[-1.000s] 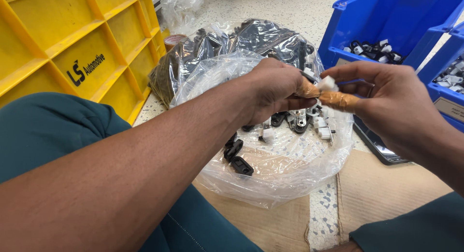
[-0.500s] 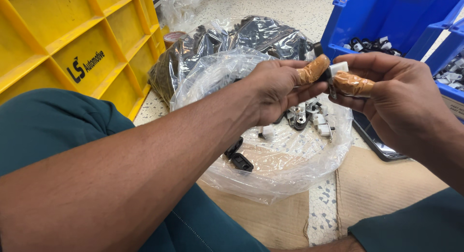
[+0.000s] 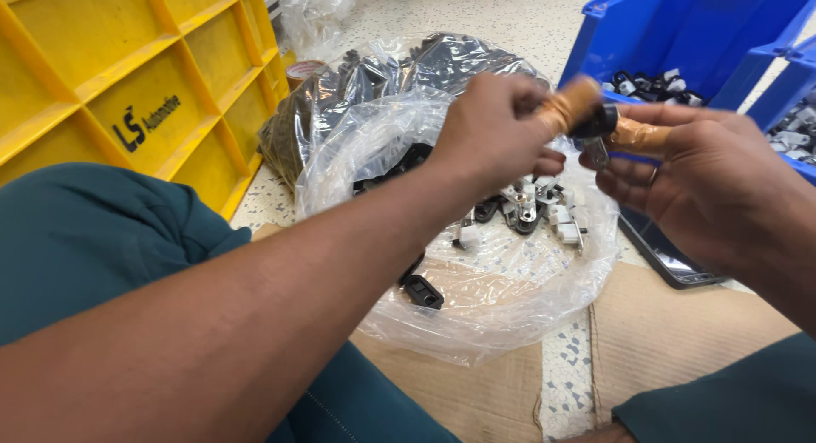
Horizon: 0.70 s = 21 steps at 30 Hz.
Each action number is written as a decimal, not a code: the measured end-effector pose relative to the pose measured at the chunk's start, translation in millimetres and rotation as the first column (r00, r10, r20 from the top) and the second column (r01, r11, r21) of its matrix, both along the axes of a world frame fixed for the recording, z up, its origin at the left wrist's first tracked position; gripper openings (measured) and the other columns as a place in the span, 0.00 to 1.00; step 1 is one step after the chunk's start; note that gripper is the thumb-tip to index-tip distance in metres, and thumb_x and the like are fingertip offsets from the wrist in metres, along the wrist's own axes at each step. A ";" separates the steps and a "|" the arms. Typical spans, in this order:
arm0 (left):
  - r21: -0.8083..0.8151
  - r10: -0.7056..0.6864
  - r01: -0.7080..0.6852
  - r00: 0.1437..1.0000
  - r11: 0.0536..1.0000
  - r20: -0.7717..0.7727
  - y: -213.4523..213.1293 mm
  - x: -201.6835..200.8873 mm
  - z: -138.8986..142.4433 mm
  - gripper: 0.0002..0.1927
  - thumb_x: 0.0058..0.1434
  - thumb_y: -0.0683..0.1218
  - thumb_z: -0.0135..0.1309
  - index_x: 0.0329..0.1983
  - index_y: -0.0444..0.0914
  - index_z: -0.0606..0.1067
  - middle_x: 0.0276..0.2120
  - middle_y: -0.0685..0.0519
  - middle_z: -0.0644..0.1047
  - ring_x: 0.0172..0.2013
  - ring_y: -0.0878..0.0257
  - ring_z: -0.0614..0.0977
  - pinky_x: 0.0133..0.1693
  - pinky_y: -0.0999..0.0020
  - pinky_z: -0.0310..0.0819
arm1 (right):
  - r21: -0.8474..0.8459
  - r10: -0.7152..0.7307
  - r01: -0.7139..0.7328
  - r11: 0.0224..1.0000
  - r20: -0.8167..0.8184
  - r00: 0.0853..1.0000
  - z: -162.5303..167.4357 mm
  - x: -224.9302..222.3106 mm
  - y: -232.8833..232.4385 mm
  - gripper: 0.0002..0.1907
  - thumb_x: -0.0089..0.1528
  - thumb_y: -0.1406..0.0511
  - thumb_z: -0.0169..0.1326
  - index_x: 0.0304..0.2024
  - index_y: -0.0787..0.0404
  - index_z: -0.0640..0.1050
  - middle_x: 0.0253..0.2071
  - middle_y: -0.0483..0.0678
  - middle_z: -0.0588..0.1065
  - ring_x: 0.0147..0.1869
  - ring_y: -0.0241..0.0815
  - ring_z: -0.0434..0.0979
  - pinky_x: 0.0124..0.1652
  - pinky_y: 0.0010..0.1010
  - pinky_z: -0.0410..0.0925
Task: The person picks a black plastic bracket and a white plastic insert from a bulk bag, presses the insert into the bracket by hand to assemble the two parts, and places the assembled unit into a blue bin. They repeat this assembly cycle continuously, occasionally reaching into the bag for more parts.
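Both hands met above the open clear bag (image 3: 476, 324), pinching one small black part (image 3: 600, 122) between them. The left hand (image 3: 493, 133) had its grip closed on the part from the left, its taped thumb (image 3: 571, 105) pressing against the part's near side while the other fingers curled underneath. The right hand (image 3: 697, 184) grasped the same part from the right, its taped finger (image 3: 639, 137) touching the part's edge, the remaining fingers bent loosely below. A bit of grey metal showed under the part, between the two hands; its shape could not be told.

Directly beneath the hands, inside the clear bag, lay a loose pile of small black and white parts (image 3: 531, 212), with one black piece (image 3: 422, 291) lying apart nearer the person. The bag sat on brown cardboard (image 3: 680, 341) spread over a speckled floor (image 3: 565, 371). Behind it stood a second plastic bag (image 3: 357, 94), darker, stuffed with more black parts.

To the left stood a yellow crate (image 3: 110, 77) with ribbed walls. To the right, a blue bin (image 3: 680, 35) held more small black and white parts, and a second blue bin (image 3: 790, 94) beside it showed at the frame's edge. A dark flat tray (image 3: 671, 264) lay on the floor just below the right hand. Green trouser legs (image 3: 93, 239) framed the bottom of the view.
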<state>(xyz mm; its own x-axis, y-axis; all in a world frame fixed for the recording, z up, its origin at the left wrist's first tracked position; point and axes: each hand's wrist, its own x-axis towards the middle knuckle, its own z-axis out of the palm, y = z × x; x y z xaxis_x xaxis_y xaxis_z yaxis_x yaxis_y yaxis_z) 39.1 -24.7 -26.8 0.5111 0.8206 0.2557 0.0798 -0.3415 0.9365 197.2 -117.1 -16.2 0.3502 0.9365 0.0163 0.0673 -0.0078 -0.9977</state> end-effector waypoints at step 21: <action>-0.474 -0.069 0.226 0.943 0.851 0.326 3.7 -2.5 -7.2 0.19 0.64 0.37 0.51 0.59 0.34 0.73 0.46 0.46 0.76 0.40 0.65 0.79 0.40 0.76 0.82 | 0.052 -0.004 0.001 0.999 0.047 0.999 -2.8 -13.8 -5.1 0.16 0.68 0.69 0.46 0.58 0.69 0.73 0.51 0.56 0.76 0.50 0.44 0.81 0.50 0.35 0.75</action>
